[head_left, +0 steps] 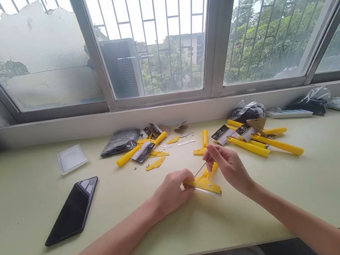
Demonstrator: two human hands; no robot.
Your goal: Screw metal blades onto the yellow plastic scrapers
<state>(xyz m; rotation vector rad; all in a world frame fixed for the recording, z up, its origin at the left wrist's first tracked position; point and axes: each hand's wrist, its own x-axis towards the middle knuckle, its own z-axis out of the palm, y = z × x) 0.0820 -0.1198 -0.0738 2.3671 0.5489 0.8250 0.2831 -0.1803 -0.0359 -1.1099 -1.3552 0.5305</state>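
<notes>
My left hand (pixel 174 190) is closed on the left end of a yellow scraper (pixel 209 184), whose metal blade edge faces me and whose handle points away to the right. My right hand (pixel 227 166) grips a thin screwdriver (pixel 199 169); its shaft slants down-left to the scraper's left end, where the tip is hidden by my left fingers. Just beyond my hands lies another yellow scraper piece (pixel 205 139). Loose yellow plates (pixel 155 163) and small metal blades (pixel 186 142) are on the table behind my left hand.
A black phone (pixel 72 212) and a clear plastic case (pixel 72 159) lie at left. Yellow scrapers with card labels (pixel 249 146) are piled at right, others (pixel 129 155) near a black bag (pixel 120 142). Plastic-wrapped bundles (pixel 310 102) stand along the window wall (pixel 168 115).
</notes>
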